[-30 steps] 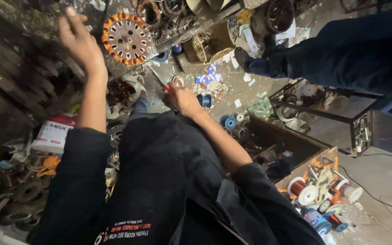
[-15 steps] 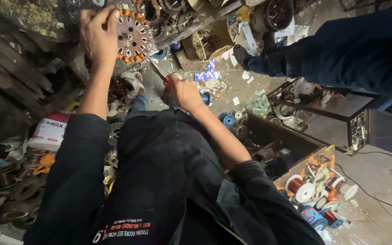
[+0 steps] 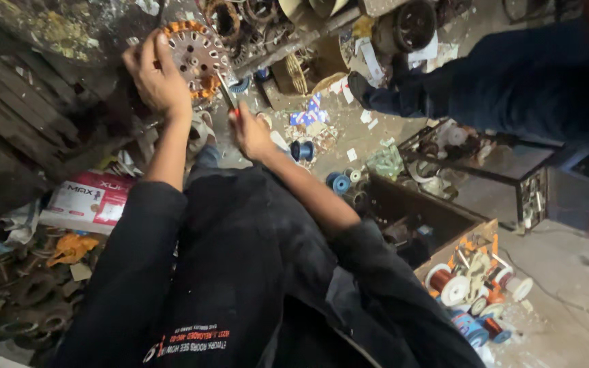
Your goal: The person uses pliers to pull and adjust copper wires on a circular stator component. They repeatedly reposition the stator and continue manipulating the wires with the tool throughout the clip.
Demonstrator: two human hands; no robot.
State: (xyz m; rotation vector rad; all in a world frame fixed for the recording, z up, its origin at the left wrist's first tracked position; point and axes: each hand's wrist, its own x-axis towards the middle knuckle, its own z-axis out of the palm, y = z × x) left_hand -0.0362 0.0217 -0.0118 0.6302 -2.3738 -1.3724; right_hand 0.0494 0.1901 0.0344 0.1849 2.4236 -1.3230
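My left hand (image 3: 153, 76) grips the edge of a round motor stator (image 3: 198, 57) with orange-wrapped copper coils around a grey metal core, held up in front of me. My right hand (image 3: 251, 133) is closed on a thin tool with a red handle (image 3: 228, 99), whose metal tip reaches up to the stator's lower right rim. Both arms wear black sleeves pushed up the forearm.
Another person in dark blue clothing (image 3: 512, 82) sits at the upper right. A wooden box (image 3: 438, 225) holds parts, with copper wire spools (image 3: 475, 286) beside it. Blue spools (image 3: 339, 182), a white and red carton (image 3: 90, 201) and rusty metal rings (image 3: 22, 300) lie about.
My left hand came down and closed on the stator, which shifted toward me. My right hand rose with the red-handled tool up to the stator's rim.
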